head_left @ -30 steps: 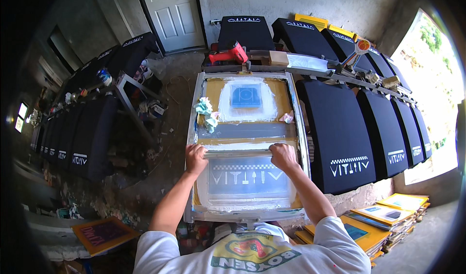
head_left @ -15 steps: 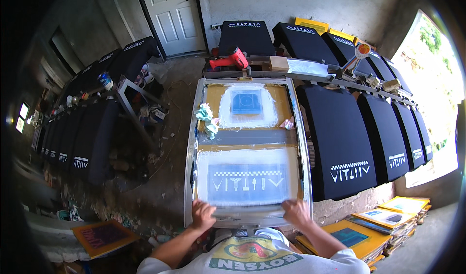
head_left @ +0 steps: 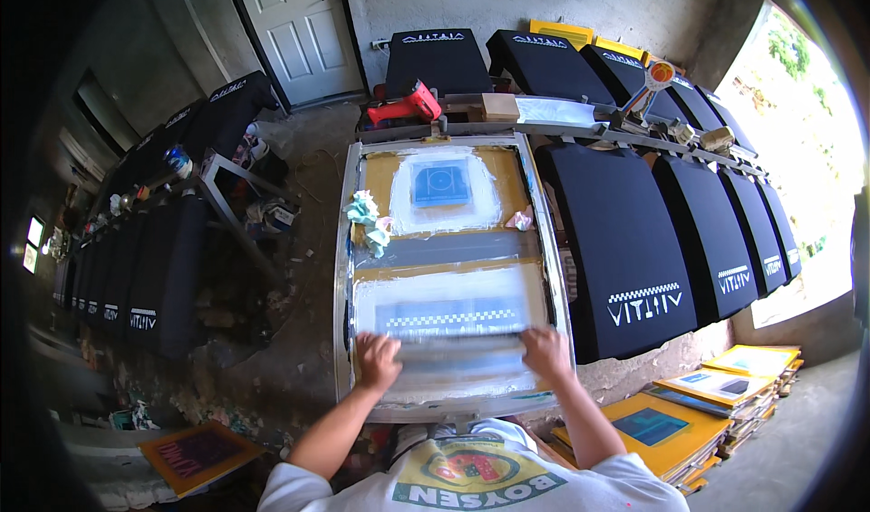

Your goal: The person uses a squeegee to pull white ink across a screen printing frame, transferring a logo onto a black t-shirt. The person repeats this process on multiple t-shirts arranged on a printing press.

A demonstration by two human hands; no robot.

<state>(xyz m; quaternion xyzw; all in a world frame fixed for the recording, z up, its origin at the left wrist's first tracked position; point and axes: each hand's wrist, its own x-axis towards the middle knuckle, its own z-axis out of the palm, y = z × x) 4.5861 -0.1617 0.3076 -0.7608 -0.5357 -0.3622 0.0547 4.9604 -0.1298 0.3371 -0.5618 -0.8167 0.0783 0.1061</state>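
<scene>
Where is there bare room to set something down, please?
Bare: grey concrete floor, right of the stacked yellow screens; the grey strip on the metal-framed screen, right of crumpled pale-green paper. Crowded: around left hand and right hand.

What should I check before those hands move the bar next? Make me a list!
1. Left hand and right hand at the bar's two ends: ok.
2. Pale green crumpled wad clear of the bar: ok, farther up the screen.
3. Red gun-shaped tool off the screen: ok, beyond its far end.
4. Whole pattern showing: not ok, lower part blurred or covered.
5. Bar's edge touching the screen: cannot tell, blurred.
</scene>
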